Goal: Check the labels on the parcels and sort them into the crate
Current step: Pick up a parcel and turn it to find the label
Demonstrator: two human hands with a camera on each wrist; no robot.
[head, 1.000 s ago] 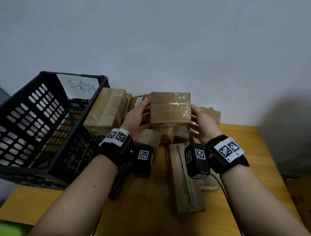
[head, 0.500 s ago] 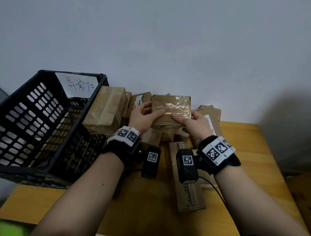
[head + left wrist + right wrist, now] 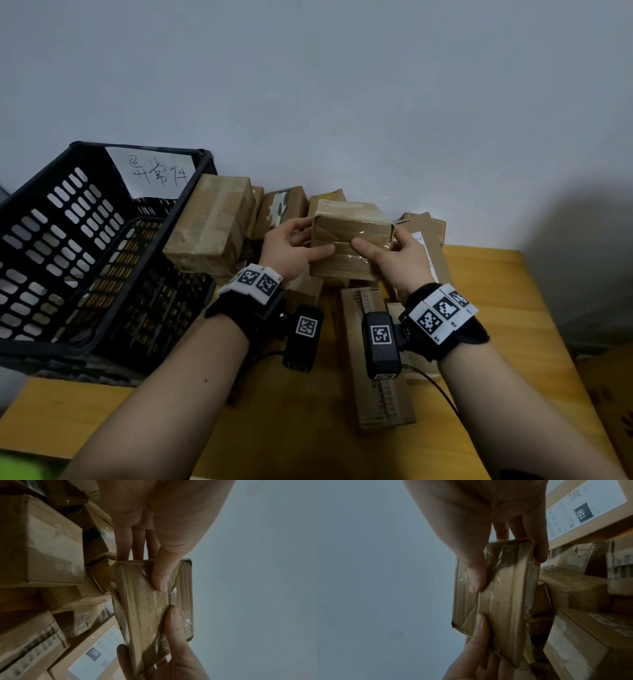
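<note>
I hold a small brown taped parcel (image 3: 349, 240) above the pile with both hands. My left hand (image 3: 308, 236) grips its left end, thumb on the near face and fingers behind. My right hand (image 3: 380, 243) grips the right end the same way. The left wrist view shows the parcel (image 3: 150, 612) pinched by my left hand (image 3: 145, 568); the right wrist view shows the parcel (image 3: 501, 608) in my right hand (image 3: 506, 572). No label shows on its visible faces. The black slatted crate (image 3: 68, 233), bearing a handwritten paper note (image 3: 157, 173), stands at the left.
More brown parcels are piled against the wall: a big one (image 3: 212, 226) leans by the crate, and a carton with a white 15H label (image 3: 583, 511) lies at the right. A long flat carton (image 3: 373, 377) lies under my wrists on the wooden table (image 3: 496, 308).
Both thumbs have moved from the parcel's sides onto its near face. The parcel has tipped so that its top side now shows, and it sits slightly lower.
</note>
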